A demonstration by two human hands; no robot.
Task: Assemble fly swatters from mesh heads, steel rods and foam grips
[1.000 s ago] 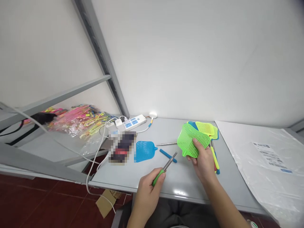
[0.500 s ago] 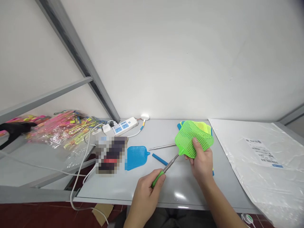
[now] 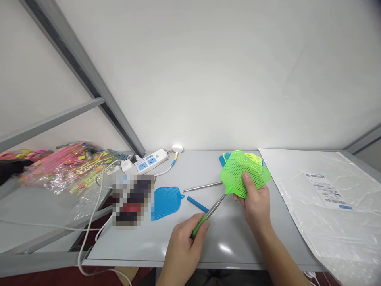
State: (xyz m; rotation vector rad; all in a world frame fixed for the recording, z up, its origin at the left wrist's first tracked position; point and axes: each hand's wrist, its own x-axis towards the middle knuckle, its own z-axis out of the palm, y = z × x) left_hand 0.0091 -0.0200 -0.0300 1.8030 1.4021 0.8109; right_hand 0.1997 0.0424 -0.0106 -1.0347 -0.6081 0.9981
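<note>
My left hand (image 3: 189,240) is closed around the green grip of a telescopic handle (image 3: 216,206), whose metal rod points up and to the right. The rod's tip meets the narrow neck of a green fly swatter head (image 3: 242,172); how deep it sits there I cannot tell. My right hand (image 3: 256,202) pinches that perforated head by its lower right part, thumb on top. Behind it, partly covered, lie yellow and blue swatter heads (image 3: 254,157). On the table to the left are a blue fly swatter head (image 3: 167,202), a blue grip tube (image 3: 197,204) and a thin metal rod (image 3: 202,186).
A white power strip (image 3: 153,161) with plugs and cables stands at the back left, beside a blurred-out object (image 3: 133,200). Bagged colourful items (image 3: 74,167) fill the shelf at left. A white plastic package (image 3: 315,206) covers the right of the grey table (image 3: 143,248).
The rod's tip has come up to the neck of the green swatter head, where a gap showed before. My view has shifted, so the table's things appear further left.
</note>
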